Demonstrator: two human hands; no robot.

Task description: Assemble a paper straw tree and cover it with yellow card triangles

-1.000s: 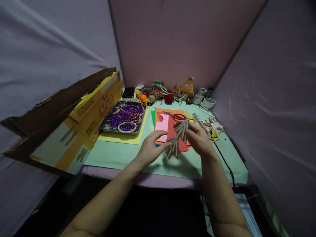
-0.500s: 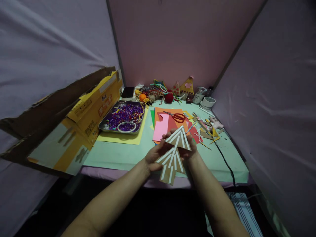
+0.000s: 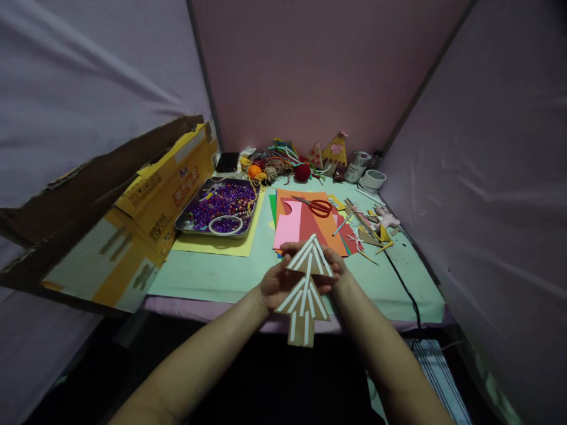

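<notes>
Between my hands is a brown cardboard tree cutout (image 3: 313, 273) with white strips stuck across its face, its tip pointing away from me and its trunk towards me. My left hand (image 3: 275, 283) grips its left side, and some of those fingers are hidden behind the cardboard. My right hand (image 3: 335, 268) holds its upper right side, fingers curled underneath. The cutout is held above the table's front edge. Just beyond it lie coloured paper sheets (image 3: 287, 227), with red-handled scissors (image 3: 319, 207) resting on top.
A metal tray (image 3: 186, 227) of purple beads stands on yellow paper at the left, beside a yellow cardboard box (image 3: 153, 203). Yarn (image 3: 302, 172) and decorated triangles (image 3: 335, 150) sit at the back. Tape rolls (image 3: 372, 180) and cardboard scraps (image 3: 370, 236) lie to the right.
The tree cutout has turned to stand straighter in view and come slightly nearer to me. Both hands still hold it. The view has shifted slightly.
</notes>
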